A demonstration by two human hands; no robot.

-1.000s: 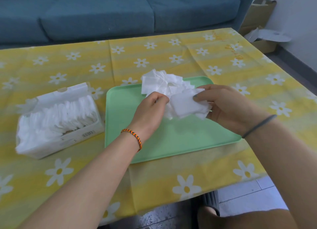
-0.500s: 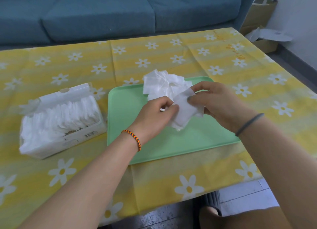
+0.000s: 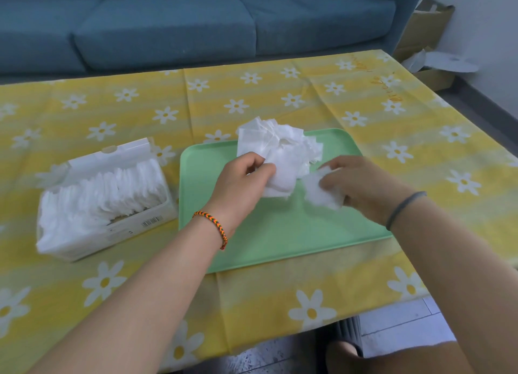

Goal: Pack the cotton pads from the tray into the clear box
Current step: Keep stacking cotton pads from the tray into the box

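Observation:
A pile of white cotton pads point(image 3: 283, 143) lies at the back of the green tray point(image 3: 294, 233) on the table. My left hand point(image 3: 241, 177) pinches a small stack of pads point(image 3: 281, 181) just in front of the pile. My right hand point(image 3: 361, 183) holds another clump of pads point(image 3: 319, 191) low over the tray's right half, a short gap away from the left-hand stack. The clear box point(image 3: 134, 225) stands left of the tray, lid open, nearly full of pads standing on edge.
A yellow tablecloth with white daisies point(image 3: 308, 98) covers the table. A blue sofa point(image 3: 196, 23) runs along the far side. Cardboard boxes point(image 3: 429, 37) sit on the floor at the far right. The table's near edge drops to a tiled floor.
Both hands held one bunch of pads together before. They have now drawn apart, each keeping part of it, and the right hand has dropped lower and to the right.

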